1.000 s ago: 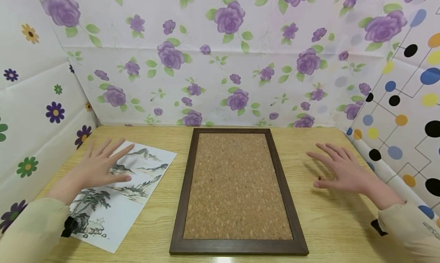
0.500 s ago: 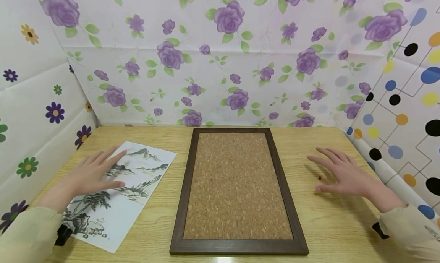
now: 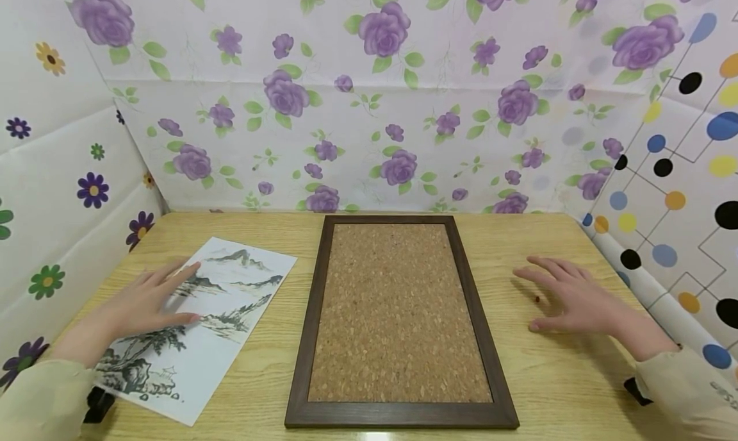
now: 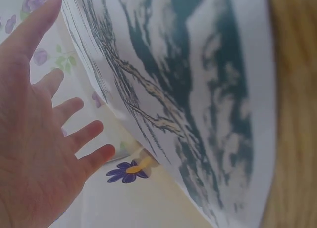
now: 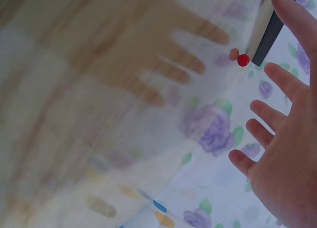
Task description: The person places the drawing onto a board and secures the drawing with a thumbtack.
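Observation:
Over a paper sheet with an ink landscape (image 3: 221,357) at the left, my left hand (image 3: 134,305) hovers with spread fingers and covers part of its left side. In the left wrist view the fingers (image 4: 91,136) stand apart from the sheet (image 4: 163,89). My right hand (image 3: 579,305) hangs above the wooden table at the right, fingers extended and holding nothing. Just by its thumb and index finger lies a small red round thing (image 3: 537,299); in the right wrist view this red thing (image 5: 243,60) shows a glossy surface. What kind it is, I cannot tell.
A cork board (image 3: 398,319) in a dark brown frame (image 3: 403,414) lies flat in the middle of the table (image 3: 262,390). Behind stands a wall covering with purple flowers (image 3: 369,108). Patterned side walls (image 3: 52,191) bound the table left and right.
My left hand has moved left and nearer to me over the sheet. The right hand has dropped slightly. Sheet, board and red thing have stayed in place.

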Demonstrator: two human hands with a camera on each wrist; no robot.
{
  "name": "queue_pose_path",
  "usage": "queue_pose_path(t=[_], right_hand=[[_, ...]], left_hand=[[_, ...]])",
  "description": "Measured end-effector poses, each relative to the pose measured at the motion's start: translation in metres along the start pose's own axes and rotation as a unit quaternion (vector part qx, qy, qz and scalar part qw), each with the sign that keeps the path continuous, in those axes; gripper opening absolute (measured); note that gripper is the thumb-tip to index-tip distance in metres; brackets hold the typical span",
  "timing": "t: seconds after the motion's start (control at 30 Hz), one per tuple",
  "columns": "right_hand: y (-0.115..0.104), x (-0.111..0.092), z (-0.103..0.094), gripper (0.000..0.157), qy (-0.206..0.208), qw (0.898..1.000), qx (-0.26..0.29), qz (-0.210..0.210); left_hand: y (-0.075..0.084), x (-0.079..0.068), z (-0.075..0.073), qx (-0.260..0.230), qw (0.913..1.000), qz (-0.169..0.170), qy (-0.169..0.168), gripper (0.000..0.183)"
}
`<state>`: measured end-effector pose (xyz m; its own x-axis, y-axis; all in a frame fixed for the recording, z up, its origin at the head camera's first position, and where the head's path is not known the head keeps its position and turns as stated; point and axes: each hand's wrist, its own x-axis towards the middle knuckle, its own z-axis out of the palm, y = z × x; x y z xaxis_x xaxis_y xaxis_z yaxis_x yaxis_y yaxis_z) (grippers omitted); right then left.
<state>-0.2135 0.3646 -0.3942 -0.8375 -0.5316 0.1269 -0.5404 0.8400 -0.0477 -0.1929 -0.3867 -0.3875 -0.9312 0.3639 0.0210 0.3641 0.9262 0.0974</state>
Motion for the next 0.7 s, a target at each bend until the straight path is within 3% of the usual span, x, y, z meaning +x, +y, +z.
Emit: queue_pose_path(t=[0.47, 0.7], right_hand=[[0.0001, -0.0051, 0.0031, 0.090, 0.017, 0.999, 0.015, -0.024], [-0.0015, -0.0085, 0.0017, 0.085, -0.001, 0.999, 0.034, -0.006]], left_hand=[[-0.0069, -0.0086, 0.0069, -0.012, 0.9995, -0.026, -0.011, 0.104], [-0.0082, -0.0102, 0.0087, -0.008, 0.9992, -0.036, -0.013, 0.106]])
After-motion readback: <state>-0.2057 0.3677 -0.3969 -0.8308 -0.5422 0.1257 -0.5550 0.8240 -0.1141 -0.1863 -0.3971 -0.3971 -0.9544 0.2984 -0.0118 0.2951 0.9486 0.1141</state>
